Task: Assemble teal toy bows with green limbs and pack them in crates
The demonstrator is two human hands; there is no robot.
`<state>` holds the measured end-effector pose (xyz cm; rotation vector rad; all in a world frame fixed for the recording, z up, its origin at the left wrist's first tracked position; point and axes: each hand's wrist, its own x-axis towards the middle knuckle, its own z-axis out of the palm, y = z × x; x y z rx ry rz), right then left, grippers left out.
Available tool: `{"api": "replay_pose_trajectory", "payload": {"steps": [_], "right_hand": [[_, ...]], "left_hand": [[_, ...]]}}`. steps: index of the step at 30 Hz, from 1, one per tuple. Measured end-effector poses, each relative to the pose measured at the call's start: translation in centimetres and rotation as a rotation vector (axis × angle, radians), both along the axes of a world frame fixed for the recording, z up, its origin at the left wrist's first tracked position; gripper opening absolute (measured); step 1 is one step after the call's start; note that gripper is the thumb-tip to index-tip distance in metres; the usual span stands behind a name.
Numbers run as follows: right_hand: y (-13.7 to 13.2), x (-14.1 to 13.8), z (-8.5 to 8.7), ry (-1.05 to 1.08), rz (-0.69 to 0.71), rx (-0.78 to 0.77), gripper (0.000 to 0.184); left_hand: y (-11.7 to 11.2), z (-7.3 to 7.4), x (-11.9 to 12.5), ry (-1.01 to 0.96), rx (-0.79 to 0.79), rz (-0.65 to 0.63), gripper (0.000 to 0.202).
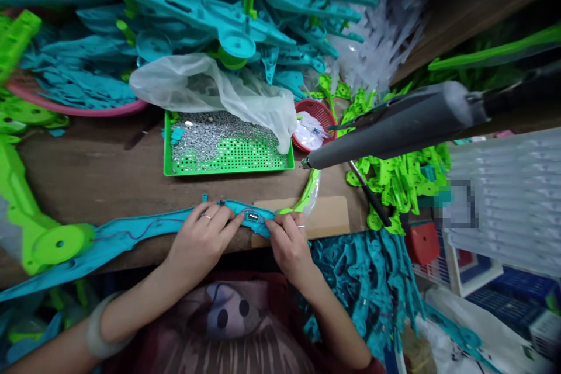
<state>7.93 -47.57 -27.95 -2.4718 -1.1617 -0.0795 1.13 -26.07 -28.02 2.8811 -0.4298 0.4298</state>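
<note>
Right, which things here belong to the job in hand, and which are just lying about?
Job: teal plastic shell, left hand and right hand on it; purple wire; probably the grey power screwdriver, green perforated tray of metal pieces.

Lying about, seemingly: translucent plastic bag; red basket; pink basin.

The left hand [199, 234] and the right hand [293, 245] hold a long blue piece [153, 226] of plastic at the edge of the wooden table [109, 169], on either side of a small metal part [253, 217]. Behind them is a green tray [228, 173] with many tiny metal pieces [197, 140], partly covered by a plastic bag [184, 82]. A grey screwdriver [390, 128] hangs at the right, its tip near a red basket [329, 114].
</note>
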Motion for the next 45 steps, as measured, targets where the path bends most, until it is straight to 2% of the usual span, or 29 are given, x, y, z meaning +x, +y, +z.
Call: {"api": "replay_pose_trajectory", "payload": {"steps": [5, 13, 20, 24, 27, 31, 34, 37, 39, 43, 45], "right_hand": [[-0.3, -0.5, -0.2, 0.005, 0.002, -0.067, 0.025], [-0.2, 0.1, 0.5, 0.017, 0.023, -0.148, 0.022], [0.3, 0.8, 2.1, 0.017, 0.111, -0.295, 0.022], [0.8, -0.4, 3.0, -0.031, 0.032, -0.375, 0.029], [1.1, -1.8, 2.8, -0.012, -0.037, -0.351, 0.032], [1.2, -3.3, 1.6, -0.086, -0.104, -0.290, 0.037], [1.2, -3.4, 1.2, -0.128, -0.115, -0.274, 0.033], [1.7, -2.6, 1.8, -0.149, -0.121, -0.229, 0.025], [2.3, -1.9, 2.3, -0.172, -0.081, -0.177, 0.020], [3.8, -0.7, 2.6, -0.179, 0.143, -0.110, 0.021], [4.3, -0.3, 2.1, -0.150, 0.212, -0.138, 0.022]], "left_hand": [[0.0, 0.0, -0.1, 0.026, -0.024, 0.013, 0.033], [0.0, -0.1, 0.0, 0.050, -0.045, 0.014, 0.032], [-0.4, 0.0, 0.0, 0.049, -0.040, 0.038, 0.031], [-0.7, 0.3, 0.2, 0.080, -0.066, 0.088, 0.029], [-0.5, 0.6, -0.1, 0.092, -0.044, 0.049, 0.033], [0.2, 1.0, -1.4, 0.037, 0.012, -0.006, 0.035], [0.6, 1.3, -2.1, 0.080, 0.012, -0.005, 0.033], [0.9, 1.6, -2.4, 0.128, -0.018, -0.033, 0.030], [1.0, 1.6, -2.8, 0.092, -0.064, -0.018, 0.027], [1.1, 1.3, -4.6, -0.037, -0.123, 0.207, 0.025], [1.0, 0.9, -5.4, -0.036, -0.135, 0.258, 0.026]]}}
